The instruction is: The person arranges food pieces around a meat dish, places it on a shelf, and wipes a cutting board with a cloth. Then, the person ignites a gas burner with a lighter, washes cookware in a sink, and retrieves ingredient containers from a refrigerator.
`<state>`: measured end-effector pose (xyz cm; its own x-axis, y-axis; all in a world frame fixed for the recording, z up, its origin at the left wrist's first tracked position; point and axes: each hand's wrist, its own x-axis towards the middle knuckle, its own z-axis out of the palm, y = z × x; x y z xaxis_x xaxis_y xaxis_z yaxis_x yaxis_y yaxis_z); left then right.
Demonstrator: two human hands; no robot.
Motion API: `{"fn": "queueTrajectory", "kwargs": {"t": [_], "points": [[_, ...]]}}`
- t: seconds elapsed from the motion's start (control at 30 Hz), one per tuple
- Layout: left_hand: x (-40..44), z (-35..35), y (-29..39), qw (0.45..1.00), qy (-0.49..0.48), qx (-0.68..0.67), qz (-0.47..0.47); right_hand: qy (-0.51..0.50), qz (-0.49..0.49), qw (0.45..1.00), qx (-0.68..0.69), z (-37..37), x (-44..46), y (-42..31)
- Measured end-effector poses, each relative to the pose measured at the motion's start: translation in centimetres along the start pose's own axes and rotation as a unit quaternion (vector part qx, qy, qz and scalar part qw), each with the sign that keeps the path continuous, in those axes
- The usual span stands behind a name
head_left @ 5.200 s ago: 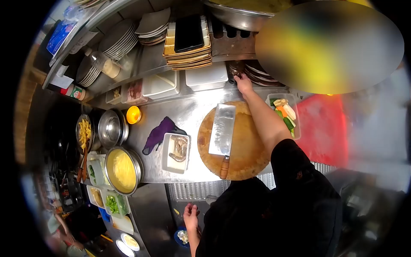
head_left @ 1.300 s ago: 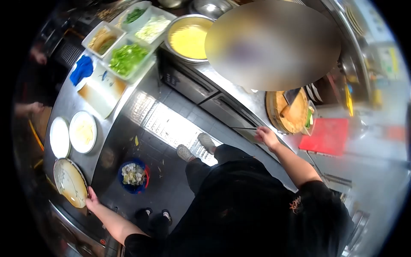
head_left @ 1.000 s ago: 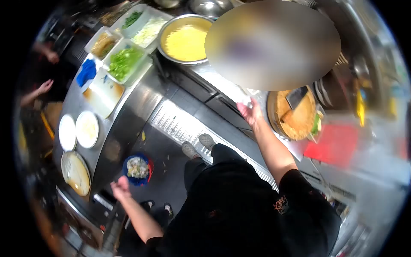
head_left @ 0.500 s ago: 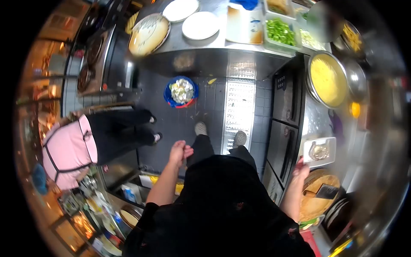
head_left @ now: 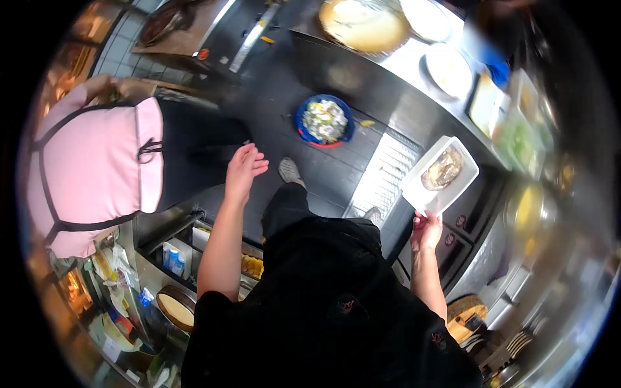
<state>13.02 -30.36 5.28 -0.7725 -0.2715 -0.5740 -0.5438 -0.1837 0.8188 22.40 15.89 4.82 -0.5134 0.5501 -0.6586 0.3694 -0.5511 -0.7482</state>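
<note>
My right hand [head_left: 427, 231] grips the near end of a white rectangular container [head_left: 420, 196] and holds it up over the floor, away from the counter. Inside lies a brownish, shiny lump of food [head_left: 444, 169] whose kind I cannot make out. My left hand [head_left: 243, 169] is in the air on the other side, fingers loosely apart, with nothing in it. Beyond, between the two hands, a blue bin [head_left: 349, 131] full of whitish and yellow-green scraps stands on the floor.
A person in a pink top [head_left: 97, 171] stands close at my left, bent over a worktop. A steel counter with white plates [head_left: 448, 71] runs ahead on the right. A metal drain grate [head_left: 381, 171] crosses the floor. A chopping board [head_left: 467, 317] lies at my lower right.
My right hand has lifted the white container off the right counter and carried it inward over the floor. My left hand has risen. The view has turned left, nearer the person in pink.
</note>
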Motion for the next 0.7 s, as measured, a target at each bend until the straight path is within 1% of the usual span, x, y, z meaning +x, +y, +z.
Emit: {"fn": "queueTrajectory", "kwargs": {"t": [0.13,0.3,0.4,0.5,0.67,0.7], "points": [[3.6,-6.0,7.5,0.998,-0.020,0.005,0.051,-0.110,0.043,0.993,0.015,13.6,-4.3,1.9],[6.9,-10.8,14.7,0.993,-0.048,0.009,0.111,-0.202,0.080,0.976,-0.034,24.9,-9.1,3.3],[8.9,-12.7,16.9,0.989,-0.054,-0.004,0.141,-0.248,0.083,0.963,-0.069,30.7,-11.4,3.0],[10.0,-13.4,17.4,0.988,-0.061,-0.048,0.135,-0.267,0.078,0.957,-0.082,35.7,-12.3,3.1],[10.1,-12.7,18.6,0.981,-0.121,-0.067,0.139,-0.291,0.079,0.949,-0.096,44.9,-12.4,2.3],[10.2,-12.5,19.1,0.981,-0.128,-0.059,0.136,-0.298,0.072,0.944,-0.124,46.5,-11.3,2.6]]}}
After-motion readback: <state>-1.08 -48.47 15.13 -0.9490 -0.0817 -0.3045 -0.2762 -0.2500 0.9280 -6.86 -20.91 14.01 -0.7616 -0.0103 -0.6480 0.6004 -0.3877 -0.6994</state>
